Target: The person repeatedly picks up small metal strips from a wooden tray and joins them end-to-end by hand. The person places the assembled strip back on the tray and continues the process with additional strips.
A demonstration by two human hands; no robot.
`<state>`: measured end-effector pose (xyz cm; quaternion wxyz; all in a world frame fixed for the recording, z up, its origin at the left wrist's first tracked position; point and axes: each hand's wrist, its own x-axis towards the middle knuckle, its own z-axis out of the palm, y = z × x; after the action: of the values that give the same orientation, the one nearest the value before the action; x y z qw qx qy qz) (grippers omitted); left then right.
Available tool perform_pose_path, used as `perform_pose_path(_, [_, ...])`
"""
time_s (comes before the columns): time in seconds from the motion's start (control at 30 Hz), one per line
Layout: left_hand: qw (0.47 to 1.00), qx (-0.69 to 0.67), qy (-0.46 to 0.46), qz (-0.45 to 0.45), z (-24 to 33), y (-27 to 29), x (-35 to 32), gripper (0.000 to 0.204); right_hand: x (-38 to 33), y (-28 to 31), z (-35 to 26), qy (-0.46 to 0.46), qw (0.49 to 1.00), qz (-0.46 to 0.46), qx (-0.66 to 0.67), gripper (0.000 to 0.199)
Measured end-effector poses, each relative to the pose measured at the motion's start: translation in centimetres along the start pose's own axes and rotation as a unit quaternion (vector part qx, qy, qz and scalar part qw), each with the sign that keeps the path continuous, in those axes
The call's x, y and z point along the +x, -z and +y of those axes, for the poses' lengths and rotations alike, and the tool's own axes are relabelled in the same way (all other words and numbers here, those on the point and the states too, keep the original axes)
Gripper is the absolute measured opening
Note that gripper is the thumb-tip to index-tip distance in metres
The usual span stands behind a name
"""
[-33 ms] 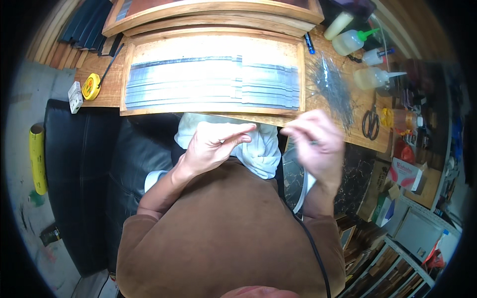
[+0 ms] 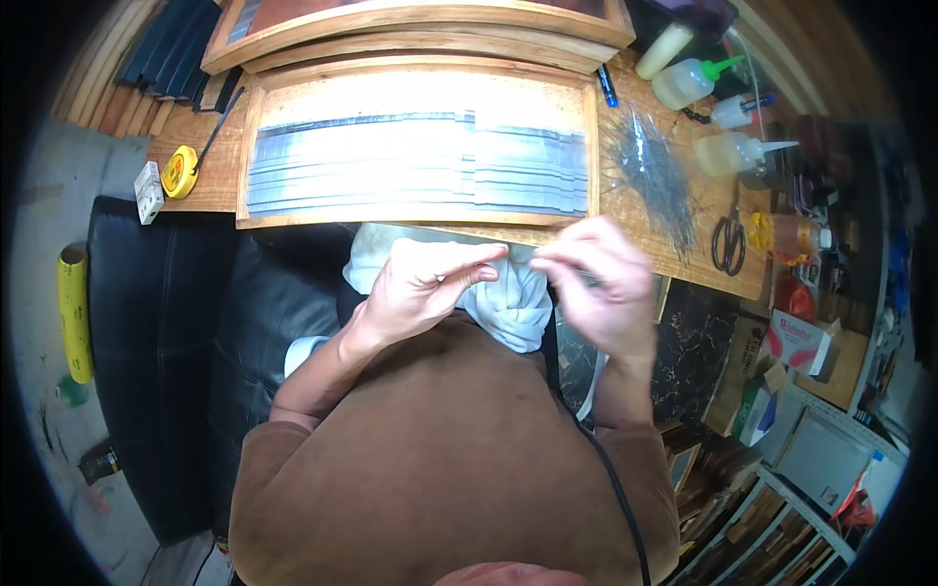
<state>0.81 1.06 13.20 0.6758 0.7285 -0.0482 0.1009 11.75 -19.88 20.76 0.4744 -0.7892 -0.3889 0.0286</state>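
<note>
Observed left hand (image 2: pixel 415 288) raised near the front edge of the table (image 2: pixel 220 186), with fingers straight and laid together and thumb bent in close to the forefinger on the near side. Could not tell whether gripping any fine item at the tips. Observed right hand (image 2: pixel 606 288) opposite, just apart from the left, with fingers curled and thumb drawn toward the forefinger. Found right hand blurred; could not tell whether pinching anything. Noted white cloth (image 2: pixel 523 313) below and between both hands. Located wooden tray (image 2: pixel 410 214) on the table, just beyond both hands, containing grey strips (image 2: pixel 362 166) laid flat in two side-by-side groups, partly washed out by glare. Recorded loose bundle of thin dark strands (image 2: pixel 653 176) right of the tray, with black scissors (image 2: pixel 728 244) near. Recorded also blue marker (image 2: pixel 609 86) by the tray's far right corner, green-tipped squeeze bottle (image 2: pixel 681 86) beyond the strands, and yellow tape measure (image 2: pixel 179 172) left of the tray. Noted black cable (image 2: pixel 620 493) across the right side of a brown shirt (image 2: pixel 449 449)
</note>
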Motion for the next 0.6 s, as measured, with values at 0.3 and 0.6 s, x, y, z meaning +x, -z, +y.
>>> perform_pose_path(0.3, [0.978,0.151,-0.141,0.010,1.1,1.1,2.9,0.042,1.5,-5.0,1.3,0.089,0.989,0.029,0.110,0.022])
perform_pose_path(0.6, [0.971,0.185,-0.145,0.033,0.5,1.3,2.8,0.038,1.9,-5.1,1.1,0.105,0.990,0.036,0.089,0.022])
